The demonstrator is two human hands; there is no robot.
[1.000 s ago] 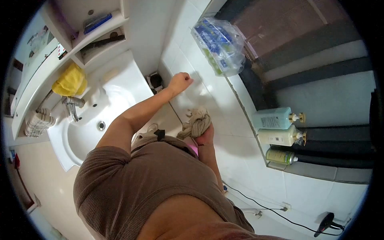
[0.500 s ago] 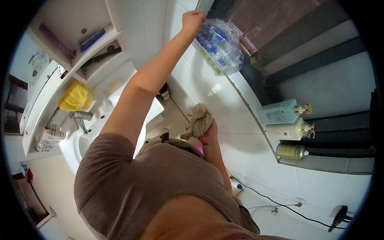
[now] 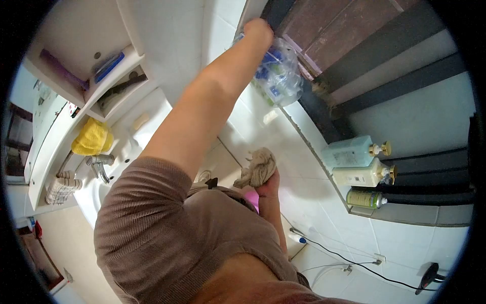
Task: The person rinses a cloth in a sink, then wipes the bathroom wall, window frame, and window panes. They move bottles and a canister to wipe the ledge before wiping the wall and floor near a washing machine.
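Head view, near to far: the brown ribbed shirt (image 3: pixel 223 218) fills the lower part, below centre. Just off centre toward 4 o'clock, in front of the waist, the right hand (image 3: pixel 268 187) is curled around a crumpled cloth (image 3: pixel 261 168). Its fingers are mostly hidden by the fabric, so how tightly they close cannot be told. This cloth is beige-grey, bunched into a soft, creased wad, its folds loosely twisted and a narrower end sagging toward the shirt.

At 12 o'clock, on the outstretched arm, the left hand (image 3: pixel 258 31) is at the near edge of a clear plastic bag (image 3: pixel 286 78); its fingers are out of sight, and whether they grip anything cannot be told. The bag sits on the window ledge toward 1 o'clock, shiny and wrinkled, bulging, with blue and green showing through.

Further along the ledge, around 3 o'clock, a pale blue pump bottle (image 3: pixel 347 152), a cream pump bottle (image 3: pixel 354 174) and a green can (image 3: pixel 362 198) stand in a row.
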